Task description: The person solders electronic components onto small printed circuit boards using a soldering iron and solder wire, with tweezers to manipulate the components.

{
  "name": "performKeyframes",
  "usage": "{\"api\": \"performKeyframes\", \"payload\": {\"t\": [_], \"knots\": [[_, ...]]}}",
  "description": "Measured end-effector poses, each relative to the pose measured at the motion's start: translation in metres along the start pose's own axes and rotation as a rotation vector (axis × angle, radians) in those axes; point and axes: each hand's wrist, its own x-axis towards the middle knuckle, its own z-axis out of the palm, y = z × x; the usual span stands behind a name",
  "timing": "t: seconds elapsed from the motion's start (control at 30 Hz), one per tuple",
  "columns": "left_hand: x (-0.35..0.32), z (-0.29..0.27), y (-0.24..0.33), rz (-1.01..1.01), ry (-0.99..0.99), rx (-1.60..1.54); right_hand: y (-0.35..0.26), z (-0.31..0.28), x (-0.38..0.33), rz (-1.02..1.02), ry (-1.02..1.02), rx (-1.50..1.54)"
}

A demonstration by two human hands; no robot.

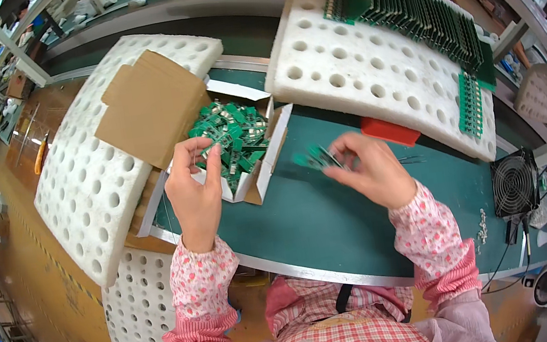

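My left hand point(192, 186) is at the near left side of an open cardboard box point(276, 149), thumb and fingertips closed together over its contents. Whatever lies between those fingertips is too hidden to make out. Small green circuit boards point(233, 131) fill the box in a loose heap, some with pale connectors. To the right of the box, my right hand point(373, 169) grips small green circuit boards point(314, 158) above the dark green tabletop point(339, 232). Motion blurs these boards, so their number is unclear.
White perforated foam sheets point(358, 77) lie right and left point(79, 193). A row of green board panels point(420, 14) stands on the right one, with a single panel point(470, 106) nearby. A red block point(389, 131), black fan point(514, 183) and small white pieces point(482, 227) lie rightward.
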Motion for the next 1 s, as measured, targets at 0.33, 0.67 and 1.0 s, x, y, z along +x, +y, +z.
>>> {"api": "performKeyframes", "payload": {"t": [0.33, 0.67, 1.0], "knots": [[-0.018, -0.019, -0.082, -0.279, 0.370, -0.127, 0.002, 0.082, 0.054, -0.061, 0.327, 0.256], [-0.003, -0.015, -0.085, -0.266, 0.243, -0.191, -0.011, 0.135, 0.047, 0.434, -0.024, 0.979], [-0.021, -0.022, -0.076, -0.136, 0.176, -0.250, -0.021, 0.138, 0.035, 0.496, 0.075, 0.972]]}}
